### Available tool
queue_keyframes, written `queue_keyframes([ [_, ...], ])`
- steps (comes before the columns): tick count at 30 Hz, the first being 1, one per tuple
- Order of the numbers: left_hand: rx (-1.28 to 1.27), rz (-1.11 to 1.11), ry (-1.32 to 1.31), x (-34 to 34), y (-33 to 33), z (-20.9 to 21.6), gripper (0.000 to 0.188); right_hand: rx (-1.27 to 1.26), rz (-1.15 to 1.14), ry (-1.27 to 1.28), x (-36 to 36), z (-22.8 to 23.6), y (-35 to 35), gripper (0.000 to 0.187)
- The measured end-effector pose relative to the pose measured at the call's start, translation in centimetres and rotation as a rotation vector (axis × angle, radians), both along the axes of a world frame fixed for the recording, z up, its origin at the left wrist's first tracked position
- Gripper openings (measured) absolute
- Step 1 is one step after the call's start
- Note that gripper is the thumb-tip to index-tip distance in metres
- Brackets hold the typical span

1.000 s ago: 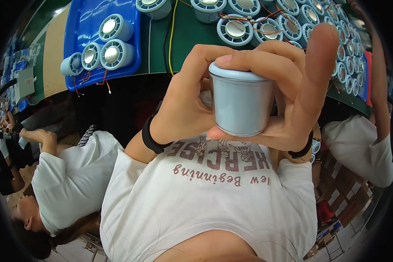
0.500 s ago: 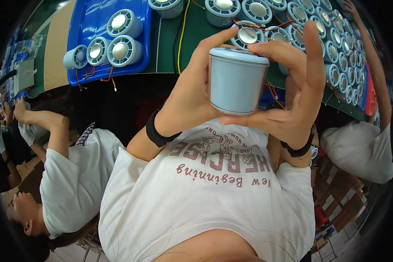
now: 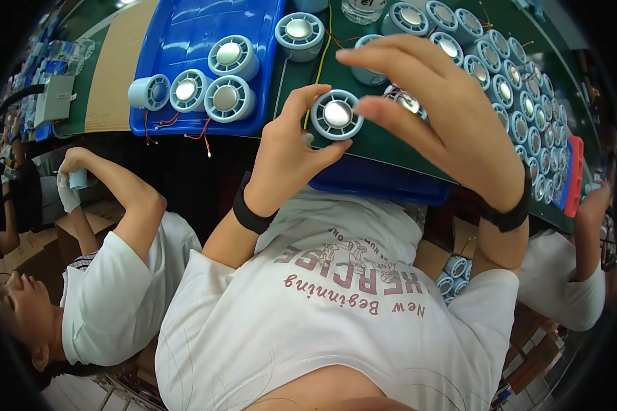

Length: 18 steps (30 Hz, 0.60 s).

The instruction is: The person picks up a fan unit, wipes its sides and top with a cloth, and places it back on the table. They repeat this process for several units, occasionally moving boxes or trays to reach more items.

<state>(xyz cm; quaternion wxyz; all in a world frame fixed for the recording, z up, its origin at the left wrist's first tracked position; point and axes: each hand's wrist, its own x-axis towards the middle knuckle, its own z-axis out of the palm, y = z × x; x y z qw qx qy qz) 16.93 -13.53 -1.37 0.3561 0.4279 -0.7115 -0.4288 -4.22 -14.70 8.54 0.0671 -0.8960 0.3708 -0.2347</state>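
Near the table's front edge, my left hand (image 3: pixel 281 154) grips a light-blue cup-shaped unit (image 3: pixel 336 115) between thumb and fingers. Its slotted round face with a shiny silver dome points up. To its right hovers my right hand (image 3: pixel 459 113), fingers apart and nothing in it, the fingertips close to the unit. Behind that hand are partly hidden units of the same kind, with red and black wires. Left of my left hand, several more such units (image 3: pixel 230 99) stand or lie in a blue tray (image 3: pixel 271 41), wires trailing over its front edge.
Many like units (image 3: pixel 504 92) crowd the green table (image 3: pixel 418 149) at right, with a red bin (image 3: pixel 578 171) beyond. A yellow cable (image 3: pixel 320 65) crosses the table. Another blue tray (image 3: pixel 384 179) sits below the edge. Co-workers (image 3: pixel 123 281) are on both sides.
The unit has moved from in front of my chest toward the table, its face now turned up. My right hand has let go and drawn away to the right; my left keeps its grip.
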Motion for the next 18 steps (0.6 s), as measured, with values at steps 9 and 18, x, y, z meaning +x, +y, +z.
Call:
queue_keyframes([
  [9,-0.197,-0.004,-0.145,-1.6,-0.3,0.3,0.075,-0.019,-0.109,0.482,5.6,-5.4,-11.3,0.055],
  [18,-0.387,0.276,-0.016,1.0,0.6,3.0,0.083,0.56,0.148,0.167,1.7,5.4,-9.1,0.062],
])
